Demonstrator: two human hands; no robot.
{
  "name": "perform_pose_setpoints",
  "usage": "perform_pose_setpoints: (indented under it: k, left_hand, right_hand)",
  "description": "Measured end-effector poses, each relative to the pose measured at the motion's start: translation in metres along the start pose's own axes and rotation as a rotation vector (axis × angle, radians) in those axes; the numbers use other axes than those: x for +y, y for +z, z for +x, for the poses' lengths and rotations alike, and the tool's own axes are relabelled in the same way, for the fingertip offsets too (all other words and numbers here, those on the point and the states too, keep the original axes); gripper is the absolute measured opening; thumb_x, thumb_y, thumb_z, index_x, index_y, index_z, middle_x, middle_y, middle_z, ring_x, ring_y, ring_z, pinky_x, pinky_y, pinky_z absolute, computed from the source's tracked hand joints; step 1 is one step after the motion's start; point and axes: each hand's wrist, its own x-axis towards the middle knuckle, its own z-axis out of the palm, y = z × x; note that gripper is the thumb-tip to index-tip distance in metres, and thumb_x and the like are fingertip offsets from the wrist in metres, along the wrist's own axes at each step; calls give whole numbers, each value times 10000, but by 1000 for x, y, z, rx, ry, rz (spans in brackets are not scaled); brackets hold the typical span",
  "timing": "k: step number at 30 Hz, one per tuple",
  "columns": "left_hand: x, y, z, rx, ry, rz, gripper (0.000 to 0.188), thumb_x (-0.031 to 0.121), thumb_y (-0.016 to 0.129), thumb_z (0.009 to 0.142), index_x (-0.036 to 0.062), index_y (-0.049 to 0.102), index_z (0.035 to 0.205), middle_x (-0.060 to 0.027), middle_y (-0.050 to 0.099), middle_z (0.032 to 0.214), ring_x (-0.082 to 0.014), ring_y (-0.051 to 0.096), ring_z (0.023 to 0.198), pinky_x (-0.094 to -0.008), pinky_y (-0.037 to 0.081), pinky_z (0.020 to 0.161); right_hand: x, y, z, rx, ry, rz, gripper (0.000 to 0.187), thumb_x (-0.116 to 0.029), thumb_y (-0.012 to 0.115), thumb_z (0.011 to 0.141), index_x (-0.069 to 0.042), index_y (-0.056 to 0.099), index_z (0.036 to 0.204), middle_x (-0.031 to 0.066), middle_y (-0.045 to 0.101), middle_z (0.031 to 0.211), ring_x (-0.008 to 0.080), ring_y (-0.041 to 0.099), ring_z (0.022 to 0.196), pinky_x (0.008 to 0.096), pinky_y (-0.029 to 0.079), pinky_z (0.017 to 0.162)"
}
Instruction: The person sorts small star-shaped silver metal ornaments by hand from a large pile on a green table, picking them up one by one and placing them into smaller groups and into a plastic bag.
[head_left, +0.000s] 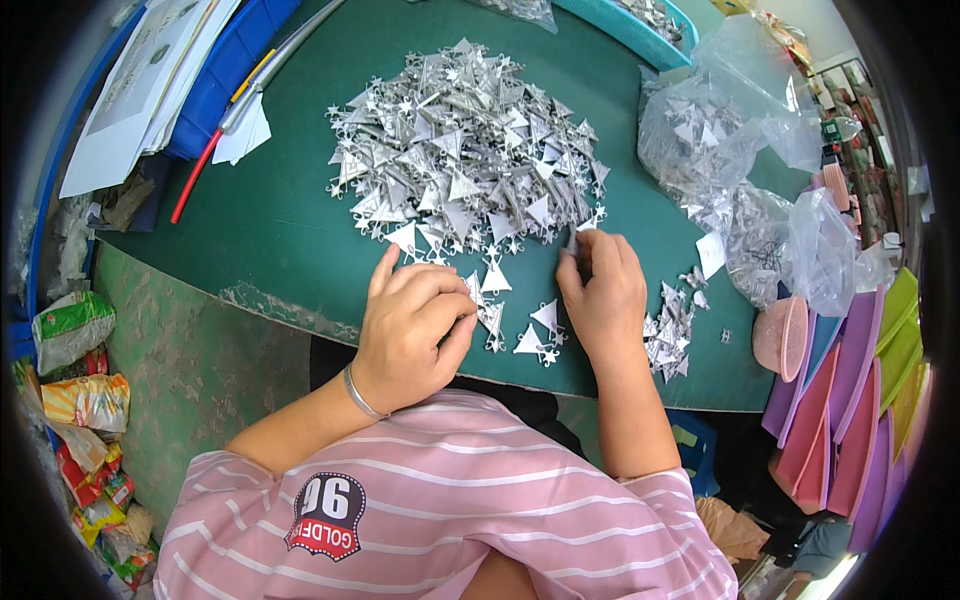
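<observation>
A large heap of silver-grey triangular metal charms (455, 150), many with small stars and loops, lies on the green table. My left hand (410, 320) is palm down at the heap's near edge, little finger stretched out. Its thumb and forefinger come together beside a few loose charms (490, 318); what is between them is hidden. My right hand (608, 290) is at the heap's near right edge, with thumb and forefinger pinching a grey metal charm (572, 240) seen edge-on. Two charms (530, 340) lie between my hands near the table edge.
A smaller charm pile (668, 335) lies right of my right wrist. Clear plastic bags (700, 130) of parts stand at the right, near pink and purple bins (835, 400). A turquoise basket (625, 30) is at the back; a blue tray (225, 75) and a red pen (197, 175) lie left.
</observation>
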Motion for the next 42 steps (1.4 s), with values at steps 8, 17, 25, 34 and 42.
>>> perform_pose_setpoints:
  k: [8,17,25,34,42]
  left_hand:
    - [-1,1,-1,-2,-5,1,84,68,700,737,94,644,795,-22,609,901,-245,606,960,-577,288,1035]
    - [-1,1,-1,-19,-13,-19,79,46,689,743,84,645,796,-56,622,915,-277,610,972,-556,282,1053]
    - [-1,0,-1,-24,-5,5,93,36,691,737,87,644,800,-53,622,912,-272,615,968,-546,280,1058]
    - [-1,0,-1,-27,-9,2,99,32,691,735,84,646,807,-58,624,919,-276,613,977,-547,278,1061]
    - [-1,-4,-2,67,-6,-145,100,6,674,743,57,636,821,-96,617,952,-289,604,956,-539,319,1036]
  right_hand:
    - [16,-58,-5,-409,97,349,144,55,581,836,-6,645,950,132,571,819,297,568,758,333,470,699]
    - [21,-46,-15,-192,78,160,119,24,630,801,1,628,918,152,571,913,341,563,875,403,469,774]
    - [23,-65,-18,-93,194,185,84,72,628,804,16,617,865,119,608,821,224,605,698,305,489,641]
    - [21,-45,-30,-158,131,47,92,14,682,749,-3,628,821,147,592,801,361,588,732,414,486,661]
    - [24,-46,-35,-331,751,1554,141,-127,658,876,-26,574,927,48,525,806,164,485,705,284,398,582]
